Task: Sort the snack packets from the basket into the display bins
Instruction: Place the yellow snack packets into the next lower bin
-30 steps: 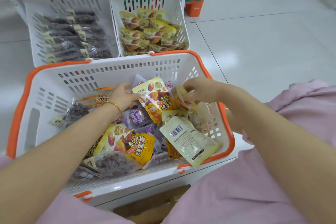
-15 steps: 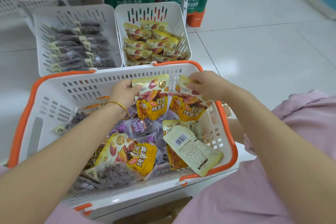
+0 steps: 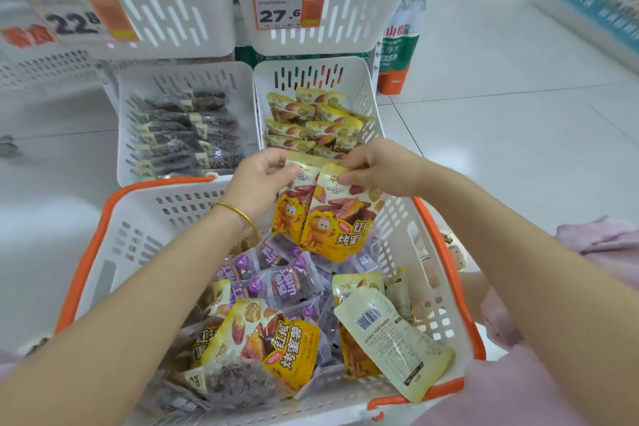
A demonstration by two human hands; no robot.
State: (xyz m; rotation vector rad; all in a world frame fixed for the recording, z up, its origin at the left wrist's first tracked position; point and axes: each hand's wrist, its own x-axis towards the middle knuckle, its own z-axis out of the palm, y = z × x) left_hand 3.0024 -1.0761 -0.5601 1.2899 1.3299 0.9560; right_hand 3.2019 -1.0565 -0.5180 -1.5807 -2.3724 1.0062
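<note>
Head view. The left hand [image 3: 262, 176] and the right hand [image 3: 377, 166] are each raised over the far rim of the orange-edged basket [image 3: 86, 252]. Each hand pinches the top edge of one yellow packet: the left packet [image 3: 294, 207] is partly tucked behind the right packet [image 3: 340, 221]. Both hang with their long axis upright, printed faces toward the camera.

The bin of matching yellow packets [image 3: 311, 62] lies straight ahead, just beyond the knuckles. The right hand sits squarely before it and the left hand nearer its left wall, so I judge a short forward reach would serve either hand. The neighbouring bin [image 3: 138, 86] to the left holds dark packets — the wrong one for these.

On the held front packet I can read 中, 红 and 烤蜜; a small Latin line is too blurred. A packet in the basket [image 3: 287, 346] reads 红瑶烤蜜薯. A purple packet [image 3: 294, 287] reads 西梅山楂丁. Price tags on the upper bins show 27.6 [image 3: 287, 12] and 22.8 [image 3: 77, 19]. A water pack [image 3: 397, 45] shows 山泉 — and below it 净水.
</note>
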